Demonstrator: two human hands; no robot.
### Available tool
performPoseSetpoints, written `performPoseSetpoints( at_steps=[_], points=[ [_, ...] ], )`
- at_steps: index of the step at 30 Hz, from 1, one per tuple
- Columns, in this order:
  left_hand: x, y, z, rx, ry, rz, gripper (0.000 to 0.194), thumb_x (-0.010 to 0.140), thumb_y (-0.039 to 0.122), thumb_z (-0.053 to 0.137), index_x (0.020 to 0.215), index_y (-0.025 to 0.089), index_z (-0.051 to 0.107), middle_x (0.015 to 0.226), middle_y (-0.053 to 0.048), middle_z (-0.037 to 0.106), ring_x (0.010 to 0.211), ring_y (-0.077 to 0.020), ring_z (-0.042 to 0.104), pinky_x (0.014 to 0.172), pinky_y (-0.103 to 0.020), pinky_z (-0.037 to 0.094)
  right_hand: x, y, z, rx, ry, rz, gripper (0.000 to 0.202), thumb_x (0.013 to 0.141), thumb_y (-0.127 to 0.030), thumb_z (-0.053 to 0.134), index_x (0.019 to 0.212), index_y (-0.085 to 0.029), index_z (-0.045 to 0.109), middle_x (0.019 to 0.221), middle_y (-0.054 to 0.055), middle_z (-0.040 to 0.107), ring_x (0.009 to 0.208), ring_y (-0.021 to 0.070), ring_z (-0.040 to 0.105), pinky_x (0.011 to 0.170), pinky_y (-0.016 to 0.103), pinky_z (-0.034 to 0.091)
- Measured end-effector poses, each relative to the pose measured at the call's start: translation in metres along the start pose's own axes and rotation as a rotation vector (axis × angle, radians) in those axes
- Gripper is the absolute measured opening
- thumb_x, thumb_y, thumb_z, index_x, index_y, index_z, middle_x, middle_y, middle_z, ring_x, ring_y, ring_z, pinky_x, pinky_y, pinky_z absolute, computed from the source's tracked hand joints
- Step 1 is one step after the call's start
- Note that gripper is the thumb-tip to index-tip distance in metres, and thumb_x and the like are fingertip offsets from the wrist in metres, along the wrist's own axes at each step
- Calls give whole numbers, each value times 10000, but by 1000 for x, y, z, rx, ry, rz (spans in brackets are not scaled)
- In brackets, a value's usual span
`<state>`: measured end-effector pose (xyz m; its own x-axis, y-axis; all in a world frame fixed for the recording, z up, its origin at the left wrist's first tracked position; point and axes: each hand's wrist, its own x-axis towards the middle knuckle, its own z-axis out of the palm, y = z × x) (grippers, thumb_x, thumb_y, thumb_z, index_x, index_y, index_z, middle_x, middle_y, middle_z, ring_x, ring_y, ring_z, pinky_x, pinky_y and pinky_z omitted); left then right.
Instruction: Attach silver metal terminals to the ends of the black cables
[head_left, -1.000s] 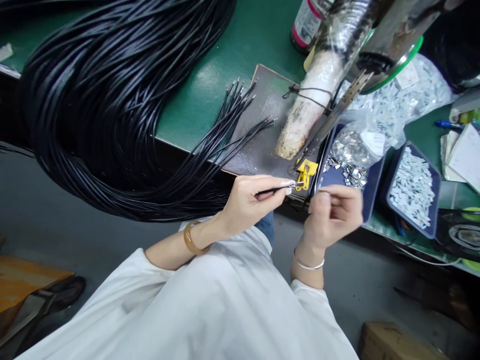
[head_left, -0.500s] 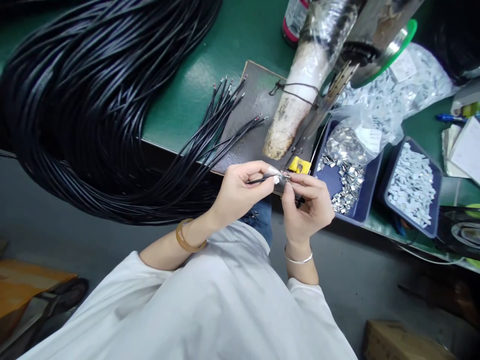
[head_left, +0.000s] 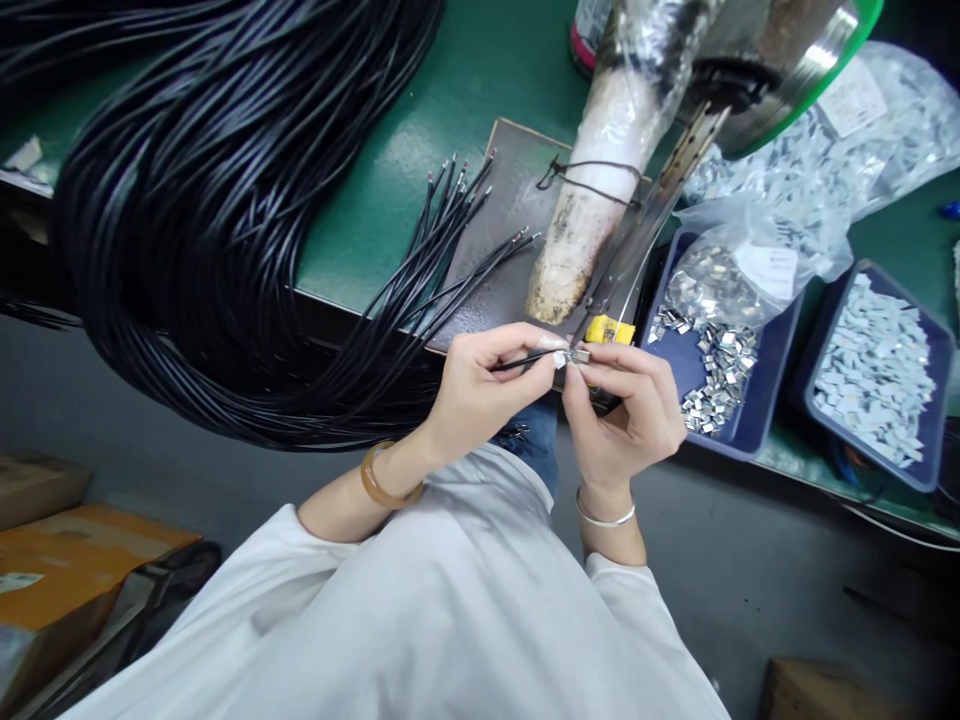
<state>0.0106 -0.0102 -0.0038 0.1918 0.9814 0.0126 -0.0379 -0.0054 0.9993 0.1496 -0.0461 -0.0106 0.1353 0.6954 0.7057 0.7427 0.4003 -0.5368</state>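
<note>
My left hand (head_left: 480, 390) pinches a thin black cable (head_left: 523, 360) near its end between thumb and fingertips. A small white piece (head_left: 560, 359) shows at that cable end. My right hand (head_left: 626, 415) is closed, thumb and fingers gripping a small silvery metal connector (head_left: 580, 355) that meets the cable end. Fingertips hide part of the joint, so how the two fit cannot be made out. Just beyond my right fingers lies a yellow block (head_left: 609, 330) at the foot of a machine arm (head_left: 660, 200).
A large bundle of black cables (head_left: 210, 220) lies at left, its stripped ends on a grey plate (head_left: 495, 215). At right stand a blue tray of metal shells (head_left: 776, 400) and a tray of pale pieces (head_left: 941, 400). A plastic-wrapped white tube (head_left: 574, 215) juts above the plate.
The view has shifted slightly, so the trays sit farther right. Both hands keep their grip, with the metal connector and cable end still together.
</note>
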Motion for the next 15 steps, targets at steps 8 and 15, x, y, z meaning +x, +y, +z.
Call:
performPoseSetpoints(
  at_steps=[8, 15],
  points=[
    [-2, 0, 0, -18, -27, -62, 93, 762, 209, 725, 816, 143, 763, 654, -20, 661, 609, -106, 576, 542, -198, 428, -5, 2, -2, 13, -50, -9, 156, 843, -110, 702, 904, -236, 634, 946, 0, 747, 875, 154, 732, 781, 322, 612],
    [-9, -1, -7, 67, -197, -34, 125, 817, 196, 668, 830, 122, 768, 524, 40, 547, 455, -48, 355, 442, -193, 256, -6, 9, -23, 58, 191, 60, 72, 886, -174, 673, 889, -246, 677, 687, -53, 648, 539, 98, 628, 459, 247, 498]
  ],
)
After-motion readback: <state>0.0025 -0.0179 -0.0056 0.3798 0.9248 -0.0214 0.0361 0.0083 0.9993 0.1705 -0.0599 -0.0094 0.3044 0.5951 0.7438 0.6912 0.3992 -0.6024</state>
